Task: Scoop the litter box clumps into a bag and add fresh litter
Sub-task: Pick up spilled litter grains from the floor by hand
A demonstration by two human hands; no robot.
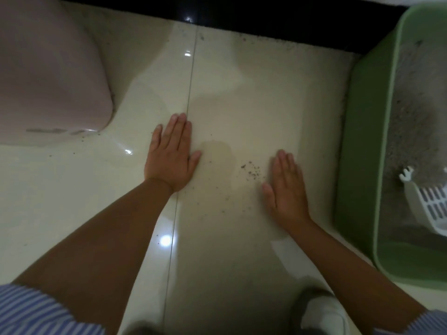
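Glossy cream floor tiles (242, 97) fill the view. At three o'clock sits the green litter box (362, 165), grey litter (416, 112) inside with a white slotted scoop (430, 206) resting in it. Loose grains (252, 170) lie between both hands. Right hand (285, 187) and left hand (170, 155) spread flat, fingers straight and together, holding nothing. A pink bin (48, 81) stands at ten o'clock.
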